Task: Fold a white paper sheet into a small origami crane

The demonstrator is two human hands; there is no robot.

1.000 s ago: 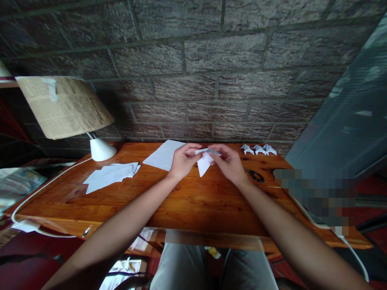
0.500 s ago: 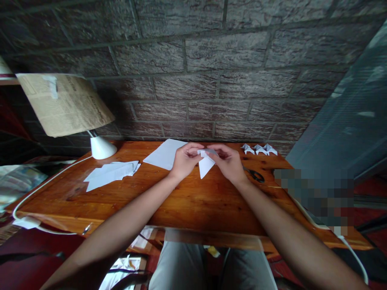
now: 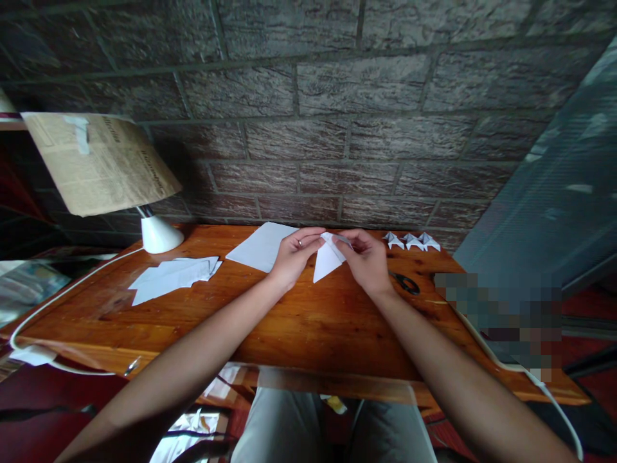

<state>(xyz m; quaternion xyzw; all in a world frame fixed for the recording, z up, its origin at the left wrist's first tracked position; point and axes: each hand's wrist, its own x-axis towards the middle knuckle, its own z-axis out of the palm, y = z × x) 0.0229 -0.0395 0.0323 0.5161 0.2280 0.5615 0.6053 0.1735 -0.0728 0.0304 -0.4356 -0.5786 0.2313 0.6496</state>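
A piece of folded white paper (image 3: 328, 260) is held up between both hands, over the middle of the wooden table. My left hand (image 3: 292, 256) pinches its upper left edge between thumb and fingers; a ring shows on one finger. On the other side, my right hand (image 3: 365, 258) grips the paper's upper right part, its fingertips partly hidden behind the fold. One pointed flap hangs down towards the table. Behind my left hand lies a stack of white paper sheets (image 3: 263, 247). A pair of scissors (image 3: 405, 283) with black handles rests just right of my right hand.
Three small folded paper figures (image 3: 403, 242) stand at the table's back right. Cut paper pieces (image 3: 173, 278) lie at left, near a lamp (image 3: 161, 235) with a newspaper shade. A blurred-out device (image 3: 501, 328) sits at the right edge. A brick wall (image 3: 318, 141) rises behind the table (image 3: 308, 334).
The folded paper has turned in my hands: the small upper flap now lies closer against the rest, and the lower point has swung slightly left. Both hands stay in nearly the same place.
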